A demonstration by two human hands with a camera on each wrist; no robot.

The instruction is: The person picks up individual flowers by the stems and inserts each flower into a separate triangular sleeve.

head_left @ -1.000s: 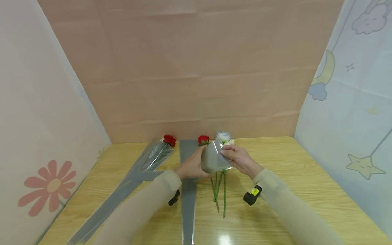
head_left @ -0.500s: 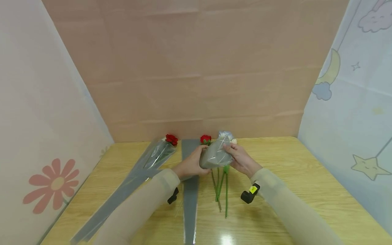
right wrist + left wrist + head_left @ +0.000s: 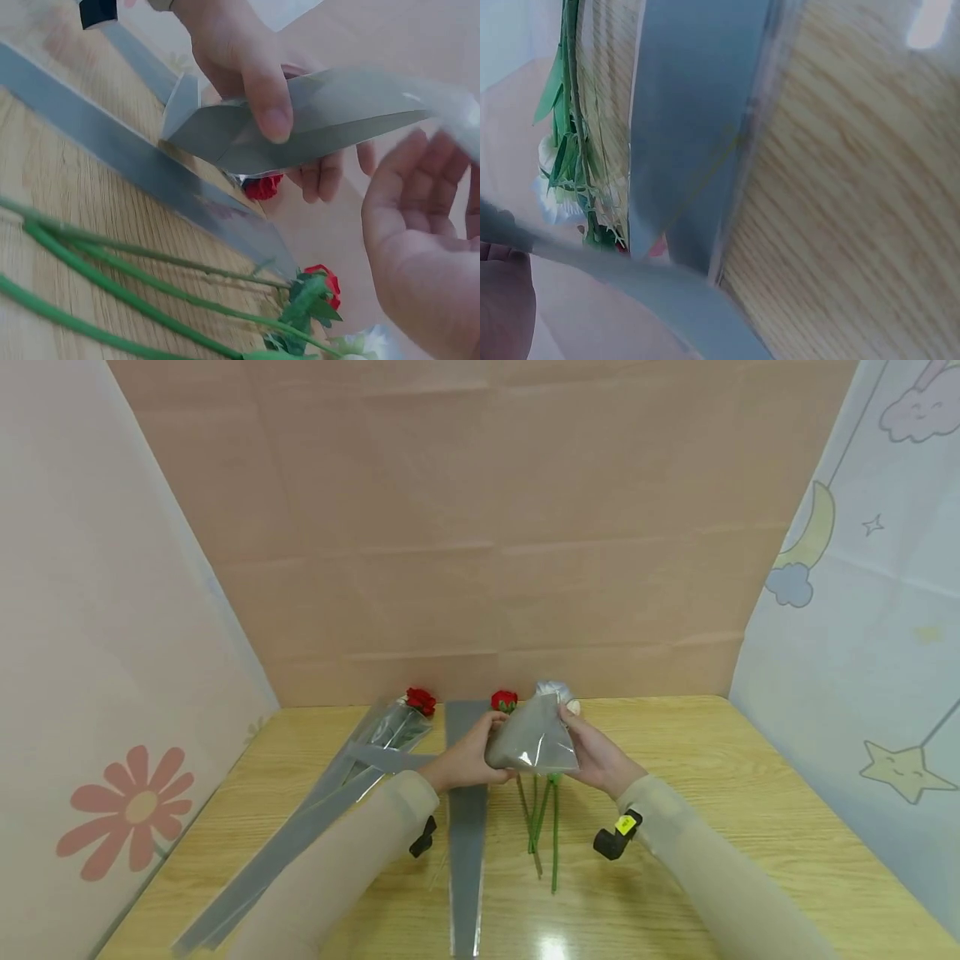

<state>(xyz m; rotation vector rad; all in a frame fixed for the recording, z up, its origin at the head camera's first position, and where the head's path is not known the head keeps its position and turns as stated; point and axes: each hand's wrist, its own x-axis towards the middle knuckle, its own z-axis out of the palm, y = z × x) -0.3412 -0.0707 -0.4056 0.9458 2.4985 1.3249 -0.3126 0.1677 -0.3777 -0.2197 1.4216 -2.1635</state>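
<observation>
My left hand [image 3: 468, 758] grips a grey translucent plastic flower sleeve [image 3: 532, 743] above the table, thumb across it in the right wrist view. At the sleeve's wide end, my right hand [image 3: 596, 758] pinches the edge near its upper corner; its fingers are curled in the right wrist view. The sleeve's narrow tail extends left past the left wrist. Below and behind the hands lie a loose red rose [image 3: 504, 700] and a pale blue-white flower [image 3: 553, 688] with green stems [image 3: 555, 835]. The sleeve partly hides these flowers.
A second grey sleeve [image 3: 467, 868] lies flat beneath my left wrist, running towards the front edge. To its left lies a red rose [image 3: 421, 702] in a clear and grey sleeve [image 3: 300, 827]. The wooden table [image 3: 712, 827] is bounded by fabric walls [image 3: 480, 568].
The sleeve's wide end has gone from rounded through crinkled to a flatter triangle. My right thumb has shifted to its upper corner; the left hand keeps its hold.
</observation>
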